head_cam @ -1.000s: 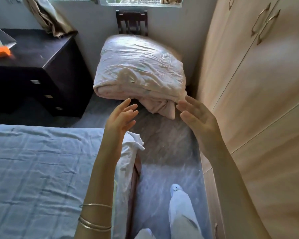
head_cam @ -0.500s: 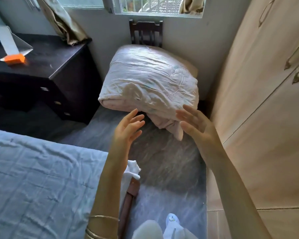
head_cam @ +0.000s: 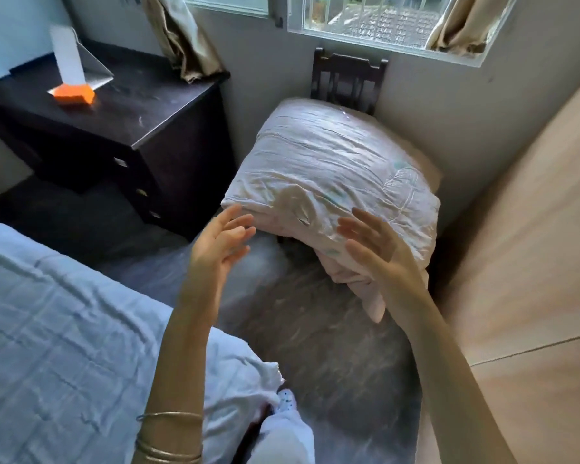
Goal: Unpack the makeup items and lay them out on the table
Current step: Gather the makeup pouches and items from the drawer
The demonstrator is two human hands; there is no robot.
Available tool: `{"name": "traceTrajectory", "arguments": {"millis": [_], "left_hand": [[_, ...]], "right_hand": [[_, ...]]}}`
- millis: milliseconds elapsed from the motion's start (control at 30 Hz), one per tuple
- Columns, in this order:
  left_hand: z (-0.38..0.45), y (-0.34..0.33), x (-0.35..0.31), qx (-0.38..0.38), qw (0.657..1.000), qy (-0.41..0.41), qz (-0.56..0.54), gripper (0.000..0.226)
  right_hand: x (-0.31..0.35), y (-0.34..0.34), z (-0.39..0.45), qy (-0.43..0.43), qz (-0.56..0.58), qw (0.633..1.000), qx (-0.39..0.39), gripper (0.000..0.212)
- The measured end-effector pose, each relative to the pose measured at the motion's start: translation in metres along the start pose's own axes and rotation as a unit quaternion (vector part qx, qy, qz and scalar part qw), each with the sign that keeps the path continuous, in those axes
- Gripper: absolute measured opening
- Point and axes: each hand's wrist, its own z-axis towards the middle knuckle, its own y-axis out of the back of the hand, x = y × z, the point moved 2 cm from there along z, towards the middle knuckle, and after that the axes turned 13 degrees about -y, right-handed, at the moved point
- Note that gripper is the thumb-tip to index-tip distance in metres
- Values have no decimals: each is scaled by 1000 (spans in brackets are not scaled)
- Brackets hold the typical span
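Observation:
No makeup items show in the head view. My left hand [head_cam: 220,244] and my right hand [head_cam: 379,244] are raised in front of me, palms facing each other, fingers spread and relaxed, holding nothing. Both hover just short of a folded pale pink quilt [head_cam: 332,182] that lies piled on a dark wooden chair [head_cam: 347,78]. My right fingers overlap the quilt's front edge; whether they touch it I cannot tell. A dark wooden table [head_cam: 138,105] with drawers stands at the back left, under the window.
On the table sit an orange stand [head_cam: 74,95] with a white card and clear plate. A bed [head_cam: 64,329] with a light blue sheet fills the left. A wooden wardrobe [head_cam: 533,262] lines the right. Grey floor [head_cam: 322,346] runs between them.
I have stepped forward along the floor strip; the chair, quilt and table are closer and more of the window shows. Both hands stay raised and empty, nearer the quilt.

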Motion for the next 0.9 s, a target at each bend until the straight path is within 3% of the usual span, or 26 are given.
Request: {"name": "traceTrajectory", "arguments": {"millis": [300, 600, 900], "left_hand": [[89, 49, 1, -8, 1000, -2, 20, 38], [135, 108, 20, -112, 993, 6, 38, 53], [192, 153, 21, -242, 968, -2, 66, 40]], "right_hand": [[32, -69, 107, 3, -3, 998, 65, 53], [41, -131, 192, -18, -26, 990, 137, 55], [57, -207, 300, -28, -70, 957, 281, 47]]}}
